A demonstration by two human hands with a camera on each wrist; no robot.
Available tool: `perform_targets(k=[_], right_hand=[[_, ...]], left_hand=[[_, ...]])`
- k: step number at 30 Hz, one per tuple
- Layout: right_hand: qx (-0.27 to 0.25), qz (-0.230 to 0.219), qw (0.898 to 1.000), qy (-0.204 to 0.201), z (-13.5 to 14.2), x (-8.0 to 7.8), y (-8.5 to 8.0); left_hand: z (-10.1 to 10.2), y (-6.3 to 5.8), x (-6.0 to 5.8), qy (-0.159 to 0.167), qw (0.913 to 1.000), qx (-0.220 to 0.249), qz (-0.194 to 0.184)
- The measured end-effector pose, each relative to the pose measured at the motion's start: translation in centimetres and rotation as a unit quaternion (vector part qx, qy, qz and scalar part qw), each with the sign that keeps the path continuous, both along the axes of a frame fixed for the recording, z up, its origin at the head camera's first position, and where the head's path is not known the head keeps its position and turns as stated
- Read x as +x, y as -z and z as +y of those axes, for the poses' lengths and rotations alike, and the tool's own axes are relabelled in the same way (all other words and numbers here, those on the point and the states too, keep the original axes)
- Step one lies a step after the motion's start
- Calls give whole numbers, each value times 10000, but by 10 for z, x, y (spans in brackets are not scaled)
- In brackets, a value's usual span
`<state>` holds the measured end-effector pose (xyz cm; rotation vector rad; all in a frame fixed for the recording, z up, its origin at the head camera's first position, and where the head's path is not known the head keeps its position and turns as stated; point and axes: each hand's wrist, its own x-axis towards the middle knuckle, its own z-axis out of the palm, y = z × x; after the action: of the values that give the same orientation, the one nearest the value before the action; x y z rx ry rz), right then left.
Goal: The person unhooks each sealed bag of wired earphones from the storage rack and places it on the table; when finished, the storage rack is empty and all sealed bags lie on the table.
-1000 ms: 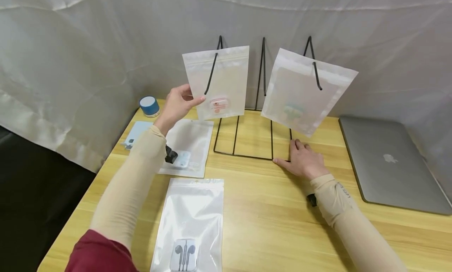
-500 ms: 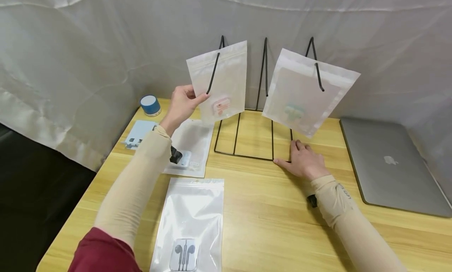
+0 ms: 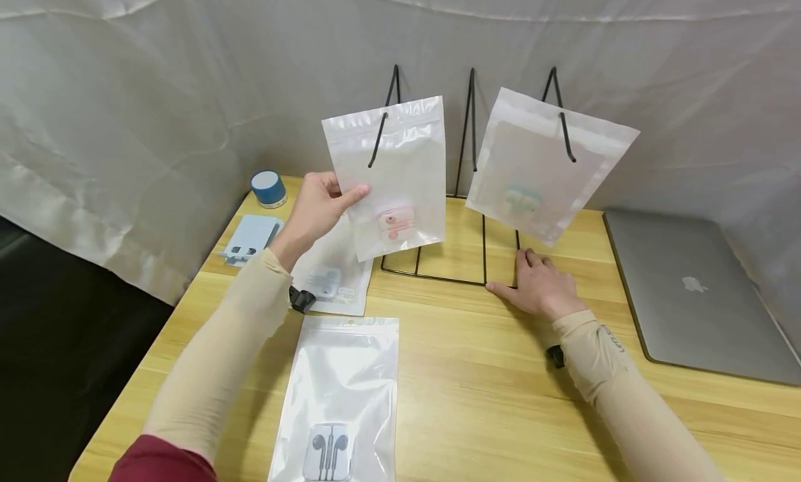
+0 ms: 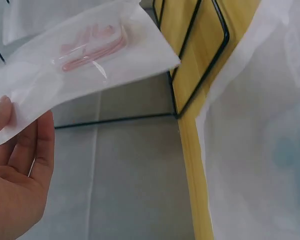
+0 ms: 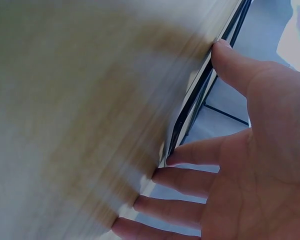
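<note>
A translucent white zip bag (image 3: pixel 409 162) holding pink earphones (image 3: pixel 397 223) hangs on the left hook of a black wire rack (image 3: pixel 438 279). My left hand (image 3: pixel 316 207) pinches that bag's left edge between thumb and fingers; in the left wrist view the bag (image 4: pixel 140 52) bends at the thumb. My right hand (image 3: pixel 543 284) rests at the rack's front right base corner. In the right wrist view its straight fingers (image 5: pixel 185 180) touch the tabletop and its thumb touches the wire. A second bag (image 3: pixel 538 148), with green contents, hangs tilted on the right hook. The middle hook carries nothing.
A flat bag with dark earphones (image 3: pixel 341 371) lies at the front, and another bag (image 3: pixel 353 259) lies behind it, partly under my left wrist. A blue cylinder (image 3: pixel 268 188) and a pale blue flat item (image 3: pixel 250 235) stand at the left. A closed laptop (image 3: pixel 694 294) lies right.
The bag's bottom first swung slightly up and right, then my left hand lowered; the bag now hangs lower and faces more forward. My right hand stays at the rack corner.
</note>
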<state>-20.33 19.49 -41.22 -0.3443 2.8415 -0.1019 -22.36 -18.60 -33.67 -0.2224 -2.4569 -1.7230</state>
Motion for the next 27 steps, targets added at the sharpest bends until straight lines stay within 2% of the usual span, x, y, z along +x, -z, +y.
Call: perform_targets(k=[4,11,20,27], right_hand=[[-10,-13,10000,13,0,-1,-1],[53,-7,10000,9,1,-4,-2],[34,-19,10000,6,-1,-4,-1],[-5,-23,10000,41,1,-4,-1]], left_hand=[[1,-3,14,74,10000,-4,-20],[4,-5,33,142,9997,108,-164],[4,-5,50,474,9967,456,-474],[5,-7,64,646,9957,537,-382]])
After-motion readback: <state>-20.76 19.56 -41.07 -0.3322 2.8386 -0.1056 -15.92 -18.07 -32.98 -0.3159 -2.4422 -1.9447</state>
